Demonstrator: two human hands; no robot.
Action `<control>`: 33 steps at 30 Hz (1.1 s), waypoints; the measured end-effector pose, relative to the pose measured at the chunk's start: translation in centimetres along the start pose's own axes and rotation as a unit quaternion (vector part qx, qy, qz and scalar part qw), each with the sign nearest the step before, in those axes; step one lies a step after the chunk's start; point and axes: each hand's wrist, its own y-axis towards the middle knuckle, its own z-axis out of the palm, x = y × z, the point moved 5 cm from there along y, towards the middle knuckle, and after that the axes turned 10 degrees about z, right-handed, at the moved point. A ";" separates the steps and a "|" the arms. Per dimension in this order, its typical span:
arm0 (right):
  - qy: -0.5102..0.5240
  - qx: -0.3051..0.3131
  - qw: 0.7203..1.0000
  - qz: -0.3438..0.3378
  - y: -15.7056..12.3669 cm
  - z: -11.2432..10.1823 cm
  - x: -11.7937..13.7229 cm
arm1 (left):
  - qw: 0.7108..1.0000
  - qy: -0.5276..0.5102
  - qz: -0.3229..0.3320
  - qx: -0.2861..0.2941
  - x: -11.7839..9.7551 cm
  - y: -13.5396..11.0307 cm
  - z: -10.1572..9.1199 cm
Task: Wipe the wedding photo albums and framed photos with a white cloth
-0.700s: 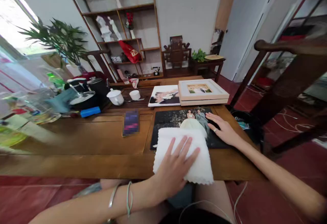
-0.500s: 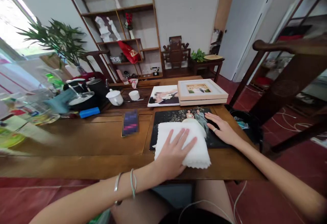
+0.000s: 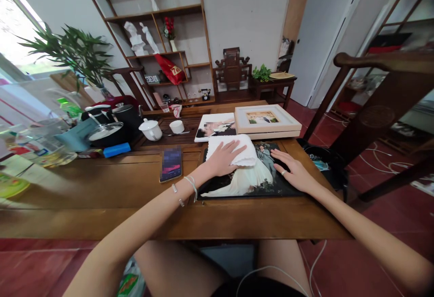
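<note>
A wedding photo panel [image 3: 252, 181] with a dark background lies flat on the wooden table [image 3: 237, 215] in front of me. Over its upper left part, a folded white cloth [image 3: 249, 154] is spread, and my left hand [image 3: 224, 157] presses on it with flat, spread fingers. My right hand [image 3: 294, 172], a ring on one finger, rests open on the panel's right side. The cloth hides the panel's top left area, partly including the pictured couple.
Behind the panel are a white photo album [image 3: 217, 126] and a stack of pale frames [image 3: 267, 125]. To the left lie a phone [image 3: 171, 165], a lidded white cup [image 3: 150, 129], a small white cup [image 3: 176, 127] and a blue box [image 3: 117, 150]. A chair [image 3: 383, 93] stands at right.
My left hand has slid the white cloth away from me, from the panel's near edge to its far edge, uncovering the pictured white dress. My right hand has stayed put.
</note>
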 end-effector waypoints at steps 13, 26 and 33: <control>0.006 -0.004 1.000 -0.001 0.0 0.1 0.0 | 1.000 -0.012 0.006 -0.016 0.0 0.0 -0.1; 0.015 -0.007 1.000 -0.008 0.0 0.1 -0.2 | 0.999 -0.008 0.024 -0.022 -13.7 -6.4 -0.1; 0.018 -0.008 1.000 -0.012 0.0 0.1 -0.1 | 1.000 0.006 0.021 -0.019 -14.2 -6.4 0.2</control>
